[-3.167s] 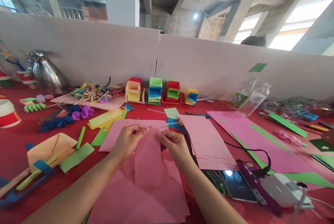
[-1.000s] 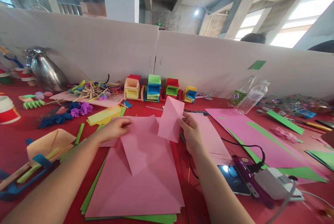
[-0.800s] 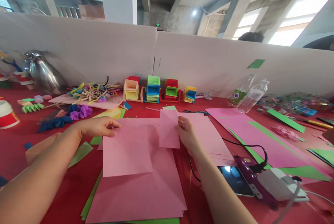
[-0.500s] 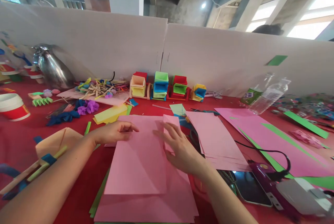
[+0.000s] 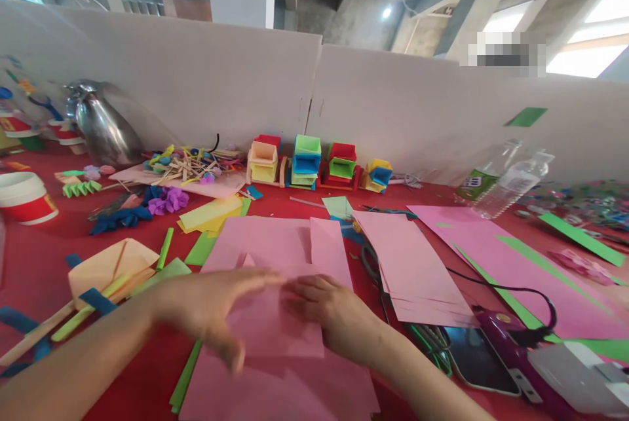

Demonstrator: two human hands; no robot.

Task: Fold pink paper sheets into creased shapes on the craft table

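A pink paper sheet (image 5: pixel 278 329) lies on a stack of larger pink sheets (image 5: pixel 280 388) on the red table. My left hand (image 5: pixel 216 306) lies flat across the sheet with its fingers stretched out and slightly blurred. My right hand (image 5: pixel 331 313) rests on the sheet's right side, fingers bent and pressed onto the paper, fingertips meeting the left hand's. A narrow pink strip (image 5: pixel 329 247) lies just beyond my hands, beside more pink paper (image 5: pixel 260 244).
Another pile of pink sheets (image 5: pixel 417 277), a phone (image 5: pixel 469 359) and a purple tool with a black cable (image 5: pixel 511 349) lie to the right. Folded paper boxes (image 5: pixel 307 162) stand by the white partition. A peach paper piece (image 5: pixel 111 267) and green strips lie at left.
My hands have come nearer to me along the sheet and now meet over its middle. The narrow strip that my right hand held has been laid down beyond them.
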